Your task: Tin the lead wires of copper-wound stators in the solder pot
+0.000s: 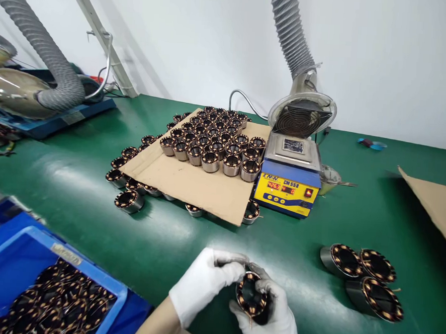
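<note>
My right hand, in a white glove with darkened fingertips, grips a motor stator above the green table near its front edge. The stator is a short ring with copper windings, tilted so its opening faces me; a thin copper wire end sticks out at its lower side. My left hand, also gloved, is closed in a pinch at the stator's upper left rim. Whether a wire lies between those fingertips is hidden. Three more stators stand close together on the table to the right.
Several stators stand on a cardboard sheet laid over others. Beside it is a blue-yellow solder pot, display lit, under a fume hood. A blue crate of stators is front left; more cardboard lies right.
</note>
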### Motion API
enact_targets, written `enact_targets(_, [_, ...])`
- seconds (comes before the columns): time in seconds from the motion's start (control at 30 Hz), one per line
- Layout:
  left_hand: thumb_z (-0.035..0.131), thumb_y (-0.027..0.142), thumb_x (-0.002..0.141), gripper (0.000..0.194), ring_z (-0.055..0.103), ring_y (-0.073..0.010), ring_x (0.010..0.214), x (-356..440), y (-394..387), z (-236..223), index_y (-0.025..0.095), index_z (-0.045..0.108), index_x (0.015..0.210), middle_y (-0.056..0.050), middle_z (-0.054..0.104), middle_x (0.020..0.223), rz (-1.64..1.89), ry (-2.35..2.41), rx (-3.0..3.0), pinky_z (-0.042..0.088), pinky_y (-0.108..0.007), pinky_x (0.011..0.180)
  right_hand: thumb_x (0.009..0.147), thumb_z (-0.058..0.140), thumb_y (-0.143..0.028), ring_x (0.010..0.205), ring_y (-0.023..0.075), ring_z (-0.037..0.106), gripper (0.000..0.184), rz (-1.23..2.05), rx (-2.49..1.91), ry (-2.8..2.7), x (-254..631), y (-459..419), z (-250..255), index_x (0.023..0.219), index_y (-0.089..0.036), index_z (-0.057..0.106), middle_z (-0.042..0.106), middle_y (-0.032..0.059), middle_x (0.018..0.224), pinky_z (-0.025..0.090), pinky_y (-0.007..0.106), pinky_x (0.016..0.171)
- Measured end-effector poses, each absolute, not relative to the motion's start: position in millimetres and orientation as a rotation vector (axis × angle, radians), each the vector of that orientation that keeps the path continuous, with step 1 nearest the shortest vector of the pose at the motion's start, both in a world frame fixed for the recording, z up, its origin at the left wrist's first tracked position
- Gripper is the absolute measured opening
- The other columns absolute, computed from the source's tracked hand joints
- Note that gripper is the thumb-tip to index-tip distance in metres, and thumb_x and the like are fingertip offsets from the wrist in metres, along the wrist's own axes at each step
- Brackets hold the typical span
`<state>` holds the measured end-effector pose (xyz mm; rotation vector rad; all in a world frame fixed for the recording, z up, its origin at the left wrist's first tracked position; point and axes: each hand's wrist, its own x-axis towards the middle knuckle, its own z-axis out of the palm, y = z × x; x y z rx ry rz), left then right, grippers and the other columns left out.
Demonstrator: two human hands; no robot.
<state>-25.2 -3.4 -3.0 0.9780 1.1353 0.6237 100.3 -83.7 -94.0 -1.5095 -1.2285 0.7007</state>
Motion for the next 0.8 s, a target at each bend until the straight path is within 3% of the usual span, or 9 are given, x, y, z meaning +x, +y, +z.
enact_targets(0.13, [0.059, 0.019, 0.062, 0.011, 0.046, -0.0116, 0.051, -23.4, 10.5, 1.3, 0.015, 0.065, 0.054, 0.002, 0.058, 0.050, 0.521, 1.087, 1.025, 0.035, -0.024, 0.053, 0.069, 0.069, -0.037, 0.096, 0.0284, 0.063, 0.031, 0.719, -1.471, -1.312, 104.2, -82.3, -93.9, 0.091, -0.027, 0.050, 0.064, 0.0103, 0.108, 0.050, 0.040, 0.080])
enact_targets(0.2, [0.064, 0.025, 0.062, 0.013, 0.048, -0.0117, 0.053, -27.0, 17.1, 1.9, 0.013, 0.068, 0.064, 0.001, 0.059, 0.053, 0.686, 1.156, 0.962, 0.038, -0.024, 0.055, 0.068, 0.070, -0.035, 0.100, 0.0289, 0.061, 0.031, 0.723, -1.463, -1.321, 105.1, -81.9, -93.5, 0.091, -0.027, 0.050, 0.064, 0.0107, 0.111, 0.049, 0.041, 0.083])
enact_targets(0.27, [0.067, 0.034, 0.065, 0.027, 0.054, -0.0140, 0.062, -31.3, 19.3, 2.4, 0.013, 0.069, 0.082, -0.002, 0.065, 0.064, 0.848, 1.213, 0.887, 0.042, -0.026, 0.064, 0.068, 0.070, -0.035, 0.103, 0.0294, 0.060, 0.032, 0.725, -1.463, -1.311, 105.1, -81.6, -93.3, 0.092, -0.027, 0.051, 0.063, 0.0115, 0.114, 0.048, 0.042, 0.086])
enact_targets(0.4, [0.070, 0.026, 0.062, 0.038, 0.062, -0.0200, 0.080, -29.9, 11.6, 2.1, 0.014, 0.067, 0.098, -0.006, 0.071, 0.086, 0.633, 1.199, 0.990, 0.046, -0.030, 0.075, 0.069, 0.069, -0.040, 0.102, 0.0289, 0.061, 0.030, 0.735, -1.452, -1.307, 104.5, -81.5, -93.1, 0.090, -0.028, 0.052, 0.064, 0.0101, 0.113, 0.048, 0.041, 0.086])
enact_targets(0.6, [0.069, 0.022, 0.055, 0.015, 0.059, -0.0146, 0.059, -11.3, -0.5, -7.3, 0.013, 0.065, 0.067, -0.001, 0.065, 0.059, 0.718, 1.245, 0.814, 0.045, -0.025, 0.059, 0.067, 0.070, -0.036, 0.100, 0.0290, 0.062, 0.030, 0.674, -1.479, -1.351, 106.5, -81.9, -92.4, 0.090, -0.027, 0.053, 0.064, 0.0109, 0.112, 0.050, 0.039, 0.084])
enact_targets(0.8, [0.067, 0.020, 0.057, 0.011, 0.060, -0.0158, 0.060, -9.5, -4.3, -8.1, 0.013, 0.061, 0.064, -0.001, 0.062, 0.058, 0.764, 1.363, 0.905, 0.047, -0.026, 0.057, 0.067, 0.068, -0.027, 0.095, 0.0254, 0.066, 0.030, 0.514, -1.442, -1.533, 111.2, -79.2, -91.5, 0.093, -0.026, 0.052, 0.065, 0.0097, 0.110, 0.055, 0.032, 0.077])
